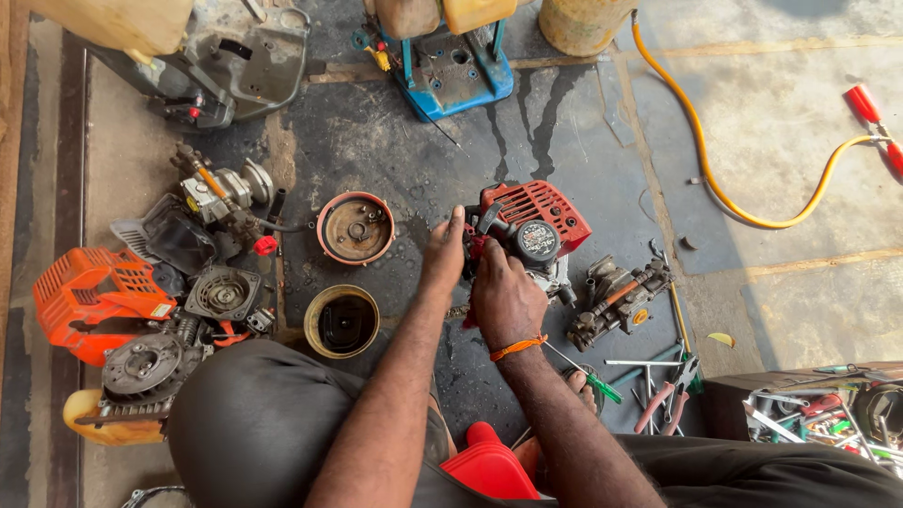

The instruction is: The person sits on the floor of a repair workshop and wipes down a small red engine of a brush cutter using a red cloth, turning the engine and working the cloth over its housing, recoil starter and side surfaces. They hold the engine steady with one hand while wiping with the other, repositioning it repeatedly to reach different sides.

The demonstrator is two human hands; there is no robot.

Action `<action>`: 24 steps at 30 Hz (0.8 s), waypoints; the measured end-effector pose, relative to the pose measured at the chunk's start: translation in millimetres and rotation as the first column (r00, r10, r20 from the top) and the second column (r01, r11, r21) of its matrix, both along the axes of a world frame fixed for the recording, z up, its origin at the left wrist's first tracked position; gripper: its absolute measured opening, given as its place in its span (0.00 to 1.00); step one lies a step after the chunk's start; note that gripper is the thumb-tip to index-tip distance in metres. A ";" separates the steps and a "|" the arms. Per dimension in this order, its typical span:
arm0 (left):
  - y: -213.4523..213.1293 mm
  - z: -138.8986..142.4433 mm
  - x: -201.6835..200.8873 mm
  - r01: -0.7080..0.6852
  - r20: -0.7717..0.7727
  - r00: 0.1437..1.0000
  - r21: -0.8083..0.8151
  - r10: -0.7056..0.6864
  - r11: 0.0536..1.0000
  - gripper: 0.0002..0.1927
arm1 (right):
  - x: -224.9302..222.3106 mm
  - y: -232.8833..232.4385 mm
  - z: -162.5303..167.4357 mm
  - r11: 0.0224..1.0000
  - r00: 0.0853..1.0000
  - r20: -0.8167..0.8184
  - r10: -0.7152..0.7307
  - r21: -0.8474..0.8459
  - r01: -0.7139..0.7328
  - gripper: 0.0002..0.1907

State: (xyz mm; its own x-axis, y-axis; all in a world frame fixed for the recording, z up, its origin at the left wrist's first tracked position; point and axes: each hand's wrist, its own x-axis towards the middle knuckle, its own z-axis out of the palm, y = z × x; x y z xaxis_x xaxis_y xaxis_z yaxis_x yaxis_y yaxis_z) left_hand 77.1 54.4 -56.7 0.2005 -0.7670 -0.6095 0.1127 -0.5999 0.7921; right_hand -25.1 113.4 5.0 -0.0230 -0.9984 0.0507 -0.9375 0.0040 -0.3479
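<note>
- Red-shrouded small engine [531, 230] sits on the dark, oil-stained concrete floor [771, 122], centre of my view, just ahead of both hands.
- Right hand [506, 299]: grip closed over the engine's near left side, orange thread band [516, 347] on that wrist.
- Left hand [442, 256]: fingers extended flat against the engine's left edge, touching it; grip not closed around anything.
- Carburettor-type metal part [619, 303] lies just right of the engine, apart from it.
- Green-handled screwdriver [588, 376] lies near the right forearm; pliers [670, 395] and loose spanners further right.
- Two round pieces left of the hands: rusty cup [355, 227] and a dark-filled bowl [342, 321].
- Orange engine cover [89, 296] and stripped engine parts far left.
- Yellow hose [715, 179] runs across the floor, upper right.
</note>
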 end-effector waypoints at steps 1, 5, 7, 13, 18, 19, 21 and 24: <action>3.6 -6.6 -3.6 -0.018 0.003 1.000 0.012 0.018 1.000 0.45 | 2.0 2.5 -5.6 1.000 0.999 0.044 -0.012 -0.001 0.013 0.15; -0.1 -14.7 -10.5 -0.029 0.037 0.999 0.030 0.028 0.999 0.48 | -6.3 3.1 -24.7 0.998 0.994 0.090 0.058 -0.003 -0.058 0.19; -3.4 -15.1 -11.7 -0.011 0.084 0.996 0.036 0.008 0.999 0.48 | -12.2 2.4 -30.3 0.995 0.993 0.073 0.090 -0.048 -0.087 0.17; -7.0 -11.5 -24.4 0.004 0.192 0.981 0.069 -0.017 0.998 0.47 | -23.0 -2.8 -28.5 0.986 0.988 0.073 0.137 -0.106 -0.129 0.12; -5.9 -13.5 -25.2 0.001 0.193 0.981 0.017 -0.004 1.000 0.48 | -35.5 -13.8 -11.5 0.960 0.967 -0.022 0.253 0.128 -0.249 0.11; -7.0 -13.4 -23.5 0.001 0.192 0.981 0.030 -0.007 1.000 0.48 | -37.7 -15.1 -6.6 0.936 0.950 -0.089 0.299 0.224 -0.273 0.11; -6.9 -13.1 -20.8 0.013 0.181 0.983 0.067 -0.025 0.998 0.49 | -42.6 -9.0 4.1 0.915 0.947 -0.127 0.294 0.323 -0.241 0.13; -4.4 -11.3 -19.9 0.003 0.084 0.996 0.035 -0.006 0.999 0.49 | -44.9 1.7 16.7 0.941 0.990 -0.069 0.125 0.326 -0.096 0.16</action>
State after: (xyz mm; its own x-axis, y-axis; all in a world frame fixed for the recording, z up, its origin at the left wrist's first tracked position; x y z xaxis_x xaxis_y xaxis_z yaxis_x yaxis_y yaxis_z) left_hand 57.2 49.9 -68.0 0.2487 -0.7468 -0.6168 0.0443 -0.6273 0.7775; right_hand -70.0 115.1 21.7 0.0780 -0.9581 -0.2756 -0.9651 -0.0032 -0.2620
